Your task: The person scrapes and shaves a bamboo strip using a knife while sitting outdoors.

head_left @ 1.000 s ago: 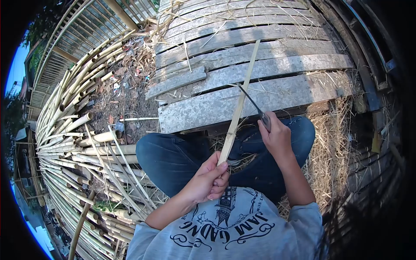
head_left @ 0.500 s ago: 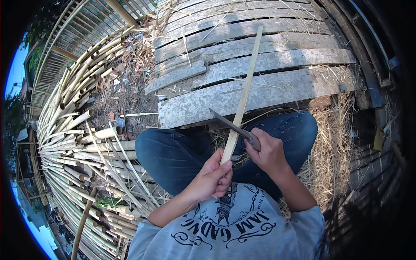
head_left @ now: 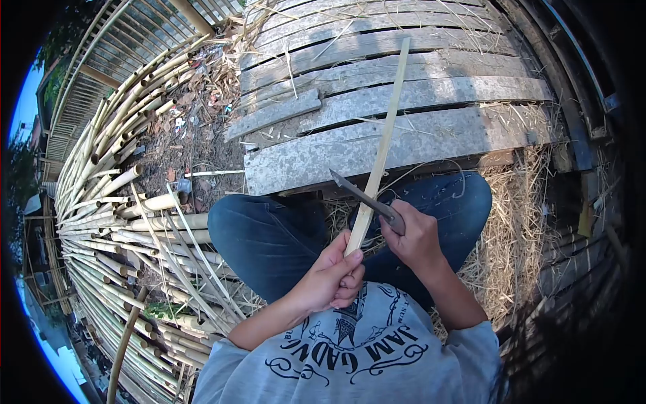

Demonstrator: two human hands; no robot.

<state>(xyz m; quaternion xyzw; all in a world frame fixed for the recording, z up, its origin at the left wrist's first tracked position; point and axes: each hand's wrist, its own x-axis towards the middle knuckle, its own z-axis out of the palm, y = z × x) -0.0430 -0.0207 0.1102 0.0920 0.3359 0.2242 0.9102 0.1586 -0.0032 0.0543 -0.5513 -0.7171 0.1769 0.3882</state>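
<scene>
A long pale bamboo strip (head_left: 386, 135) runs from my lap out over the slatted wooden platform. Its near end sits in my left hand (head_left: 334, 271), thumb and fingers closed around it. My right hand (head_left: 415, 236) grips the handle of a knife (head_left: 367, 199), fingers wrapped round it. The dark blade lies across the strip a short way beyond my left hand, its tip pointing to the upper left. Blade and strip appear to touch. Both hands are above my crossed legs in blue jeans.
The weathered plank platform (head_left: 323, 163) lies in front, with a loose short board (head_left: 272, 116) on it. Many bamboo poles (head_left: 108, 236) are stacked at the left, beside a bamboo fence (head_left: 134, 40). Straw-like shavings (head_left: 515, 236) cover the ground at the right.
The knife and both hands hold nearly the same place on the strip. A thin curled shaving now shows over my right knee. The view has shifted slightly.
</scene>
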